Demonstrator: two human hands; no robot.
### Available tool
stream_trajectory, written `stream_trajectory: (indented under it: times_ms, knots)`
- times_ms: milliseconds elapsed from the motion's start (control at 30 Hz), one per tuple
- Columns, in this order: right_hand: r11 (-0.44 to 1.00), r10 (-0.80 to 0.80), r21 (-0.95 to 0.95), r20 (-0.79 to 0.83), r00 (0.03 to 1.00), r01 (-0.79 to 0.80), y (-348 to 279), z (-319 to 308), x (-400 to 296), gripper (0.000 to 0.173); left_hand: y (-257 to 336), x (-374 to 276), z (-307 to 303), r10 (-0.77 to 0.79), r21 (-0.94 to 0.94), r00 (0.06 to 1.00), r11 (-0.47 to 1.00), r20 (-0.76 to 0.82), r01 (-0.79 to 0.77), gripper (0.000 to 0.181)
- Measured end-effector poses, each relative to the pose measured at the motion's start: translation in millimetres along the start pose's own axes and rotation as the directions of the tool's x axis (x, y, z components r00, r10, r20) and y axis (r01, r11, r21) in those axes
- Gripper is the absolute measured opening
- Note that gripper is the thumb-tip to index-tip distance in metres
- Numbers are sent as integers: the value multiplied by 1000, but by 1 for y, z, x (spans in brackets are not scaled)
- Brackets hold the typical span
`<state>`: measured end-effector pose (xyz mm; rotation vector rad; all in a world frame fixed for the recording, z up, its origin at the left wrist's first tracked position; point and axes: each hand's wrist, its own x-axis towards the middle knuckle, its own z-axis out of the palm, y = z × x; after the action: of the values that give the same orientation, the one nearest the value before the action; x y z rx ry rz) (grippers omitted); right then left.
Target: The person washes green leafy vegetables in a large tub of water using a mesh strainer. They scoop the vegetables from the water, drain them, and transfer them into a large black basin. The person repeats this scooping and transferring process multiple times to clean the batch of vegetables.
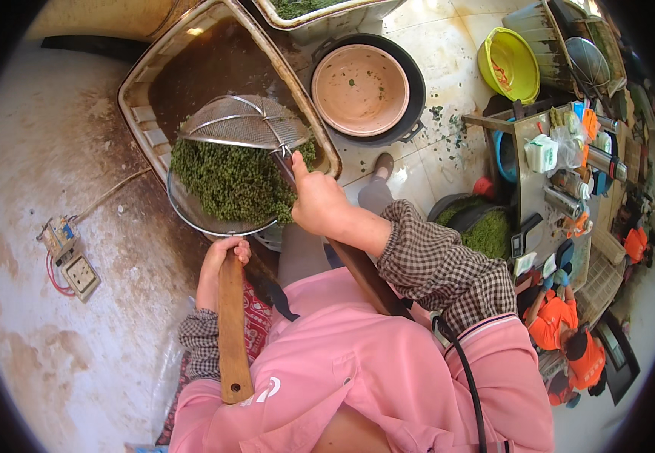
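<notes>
My left hand point(227, 261) grips the wooden handle point(231, 334) of a wire-mesh strainer point(183, 198), just below its rim. A heap of small green berries, like green peppercorns point(237, 184), fills that strainer. My right hand point(319, 198) is closed around the dark handle of a second mesh strainer point(248, 122), with the index finger stretched along it toward the rim. The second strainer lies tilted over the top of the heap. Both are held over the near edge of a large whitish tub point(149, 133) of brown liquid point(208, 71).
A pinkish basin point(361, 90) sits inside a black tub point(416, 113) to the right. Beyond are a yellow-green basin point(508, 62) and a cluttered table point(531, 192). People in orange point(554, 323) work at far right. An electrical socket point(81, 276) with exposed wiring is at left.
</notes>
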<state>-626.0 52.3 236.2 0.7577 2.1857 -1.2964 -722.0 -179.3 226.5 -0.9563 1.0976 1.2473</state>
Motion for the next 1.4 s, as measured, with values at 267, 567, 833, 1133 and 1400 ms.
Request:
stream_trajectory:
  times_ms: [267, 567, 833, 1133, 1400]
  knots:
    - [999, 11, 47, -231, 973, 0, 82, -67, -47, 71, -35, -6, 134, 173, 293, 984, 940, 33, -175, 17]
    - [978, 143, 204, -475, 868, -50, 223, -96, 2, 61, -45, 150, 220, 122, 570, 989, 808, 85, -149, 21]
    - [885, 461, 261, -366, 809, -386, 392, -30, 200, 50, -85, 426, 245, 611, 731, 640, 673, -465, -112, 34]
    - [905, 426, 183, -384, 819, -385, 450, -17, 219, 61, -90, 435, 232, 777, 907, 573, 401, -260, -132, 42]
    - [919, 388, 232, -386, 837, -320, 451, -31, 202, 60, -90, 385, 205, 804, 838, 569, 423, -173, -343, 40]
